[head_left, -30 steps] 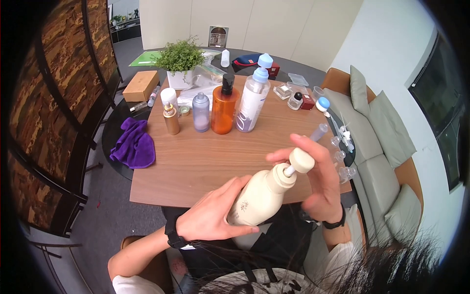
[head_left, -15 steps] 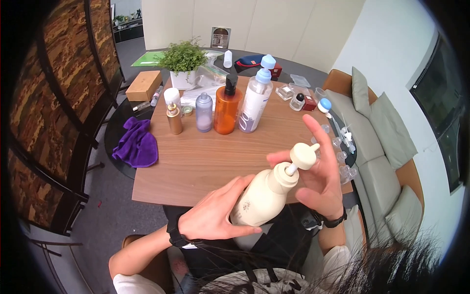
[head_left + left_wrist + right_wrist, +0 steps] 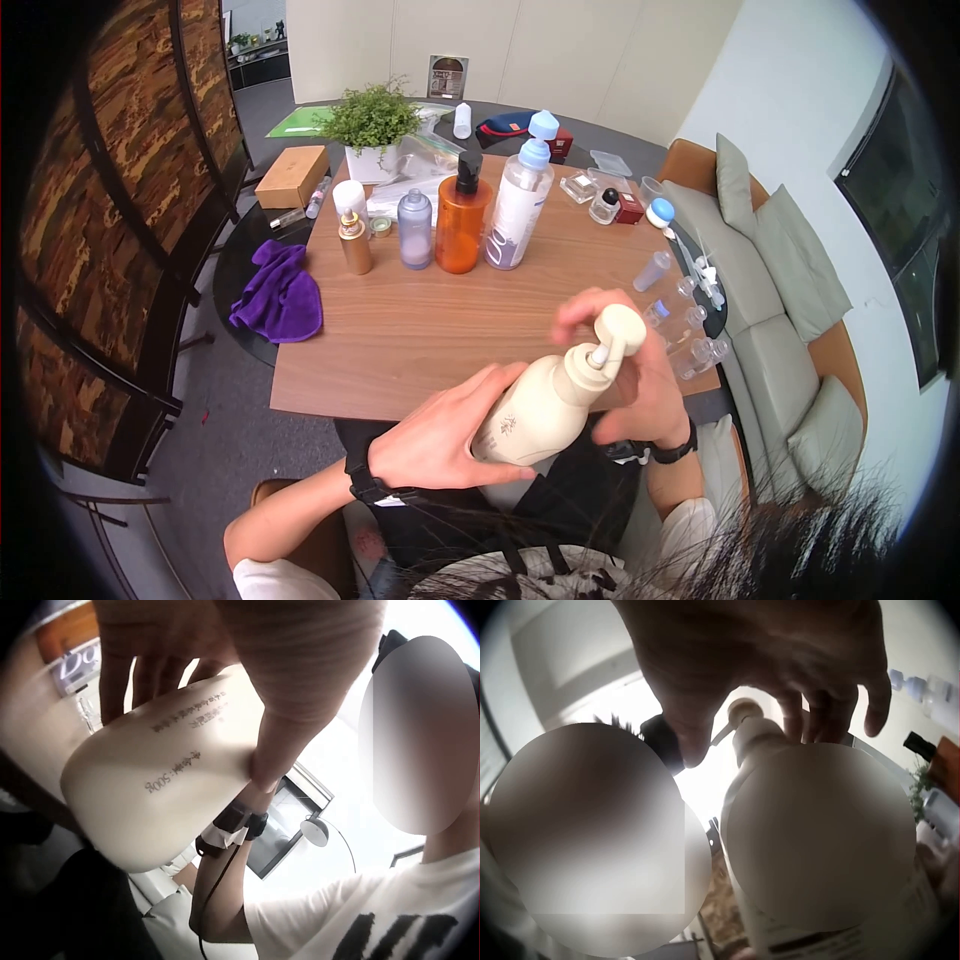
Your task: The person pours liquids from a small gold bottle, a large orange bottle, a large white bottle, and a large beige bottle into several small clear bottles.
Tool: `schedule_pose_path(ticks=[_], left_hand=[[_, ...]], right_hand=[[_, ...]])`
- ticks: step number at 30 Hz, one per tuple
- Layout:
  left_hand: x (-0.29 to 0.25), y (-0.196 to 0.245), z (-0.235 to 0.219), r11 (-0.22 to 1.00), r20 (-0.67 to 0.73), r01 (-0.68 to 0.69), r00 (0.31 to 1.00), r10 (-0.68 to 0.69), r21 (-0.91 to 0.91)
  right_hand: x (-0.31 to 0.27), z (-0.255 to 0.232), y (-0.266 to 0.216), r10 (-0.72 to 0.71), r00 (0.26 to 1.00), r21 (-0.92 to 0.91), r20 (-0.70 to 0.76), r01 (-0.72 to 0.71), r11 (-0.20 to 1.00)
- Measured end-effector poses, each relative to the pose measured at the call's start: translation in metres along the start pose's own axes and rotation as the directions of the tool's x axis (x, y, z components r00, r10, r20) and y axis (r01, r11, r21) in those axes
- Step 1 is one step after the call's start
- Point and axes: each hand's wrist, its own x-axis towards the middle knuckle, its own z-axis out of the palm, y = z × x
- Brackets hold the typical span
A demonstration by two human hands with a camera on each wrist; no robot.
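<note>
A cream pump bottle [image 3: 535,410] leans to the upper right above the table's near edge. My left hand [image 3: 430,438] grips its body, with the thumb along the near side and the fingers over the far side. Printed text, including 500g, shows on the bottle in the left wrist view. My right hand [image 3: 648,395] is behind and beside the pump head [image 3: 620,326], its fingers loosely bent and spread. In the right wrist view its thumb stands apart from the pump head [image 3: 744,711], while the other fingers overlap the bottle's shoulder. The pump spout points down and toward me.
On the wooden table [image 3: 400,370] stand a gold dropper bottle [image 3: 354,245], a bluish bottle [image 3: 415,232], an orange pump bottle [image 3: 462,230] and a tall white pump bottle [image 3: 520,210]. Several clear small bottles [image 3: 690,325] line the right edge. A purple cloth [image 3: 278,295] hangs at the left.
The pump head has turned: its spout pointed to the upper right half a second ago and now points downward. My right fingers went from spread and raised to bent. My left hand keeps its hold.
</note>
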Motion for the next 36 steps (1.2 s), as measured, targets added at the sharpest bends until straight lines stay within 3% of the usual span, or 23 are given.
schedule_pose_path(ticks=[1, 3, 6, 8, 12, 15, 16, 19, 20, 23, 26, 29, 31, 33, 34, 36], left_hand=[[0.0, -0.001, 0.0, 1.0, -0.009, -0.016, 1.0, 0.017, 0.007], [-0.001, 0.0, -0.001, 1.0, 0.004, -0.007, 1.0, 0.007, 0.01], [-0.001, -0.001, 0.001, 1.0, 0.045, 0.014, 0.999, -0.014, 0.004], [-0.001, -0.004, 0.004, 1.0, 0.05, 0.016, 0.999, -0.015, -0.003], [-0.001, -0.005, 0.003, 1.0, 0.042, 0.013, 0.999, -0.012, -0.021], [-0.001, -0.002, -0.003, 0.992, 0.134, 0.111, 0.986, -0.103, -0.052], [-0.001, -0.001, -0.004, 0.986, 0.178, 0.157, 0.973, -0.143, -0.063], [-0.003, 0.002, -0.005, 0.982, 0.231, 0.11, 0.97, -0.073, -0.152], [-0.002, 0.005, -0.008, 0.975, 0.265, 0.132, 0.961, -0.082, -0.178], [-0.005, 0.001, -0.008, 0.961, 0.276, 0.112, 0.96, -0.039, -0.254], [-0.005, -0.002, -0.007, 0.959, 0.241, 0.045, 0.97, 0.025, -0.279], [-0.005, -0.004, -0.007, 0.967, 0.249, 0.052, 0.968, 0.013, -0.25], [-0.002, 0.003, -0.009, 0.973, 0.228, 0.116, 0.971, -0.068, -0.201], [0.001, 0.005, -0.009, 0.975, 0.207, 0.134, 0.974, -0.096, -0.177], [0.0, 0.003, -0.008, 0.977, 0.191, 0.123, 0.978, -0.089, -0.175], [-0.002, -0.002, -0.007, 0.979, 0.165, 0.103, 0.984, -0.074, -0.175]], right_hand=[[0.003, 0.001, 0.001, -0.044, 0.999, 0.117, 0.023, 0.041, 0.992], [0.003, 0.003, -0.009, 0.033, 0.999, 0.238, 0.026, -0.038, 0.971], [-0.001, -0.009, -0.004, -0.003, 0.991, -0.033, 0.137, 0.008, 0.999], [0.0, 0.004, -0.007, 0.031, 0.993, -0.124, 0.111, -0.018, 0.992], [0.005, 0.006, -0.018, -0.106, 0.992, -0.494, 0.061, 0.123, 0.86], [0.003, -0.003, -0.022, 0.013, 0.999, -0.419, 0.05, 0.009, 0.908], [0.005, -0.004, -0.025, 0.01, 0.995, -0.429, 0.097, 0.032, 0.903], [0.006, -0.002, -0.022, -0.01, 0.998, -0.182, 0.06, 0.021, 0.983], [0.008, -0.005, -0.021, -0.075, 0.99, -0.176, 0.119, 0.096, 0.98], [0.005, -0.003, -0.018, 0.004, 0.998, 0.007, 0.069, -0.005, 1.0], [0.009, -0.009, -0.013, -0.136, 0.977, -0.056, 0.166, 0.147, 0.988], [0.008, -0.017, -0.02, -0.016, 0.978, -0.181, 0.206, 0.054, 0.982], [0.003, -0.004, -0.025, 0.133, 0.989, -0.275, 0.06, -0.112, 0.955], [0.003, 0.002, -0.023, 0.094, 0.995, -0.287, 0.016, -0.085, 0.954], [0.005, 0.001, -0.015, -0.019, 0.998, -0.256, 0.054, 0.032, 0.966], [0.003, 0.003, -0.019, 0.087, 0.996, -0.041, 0.033, -0.085, 0.995]])
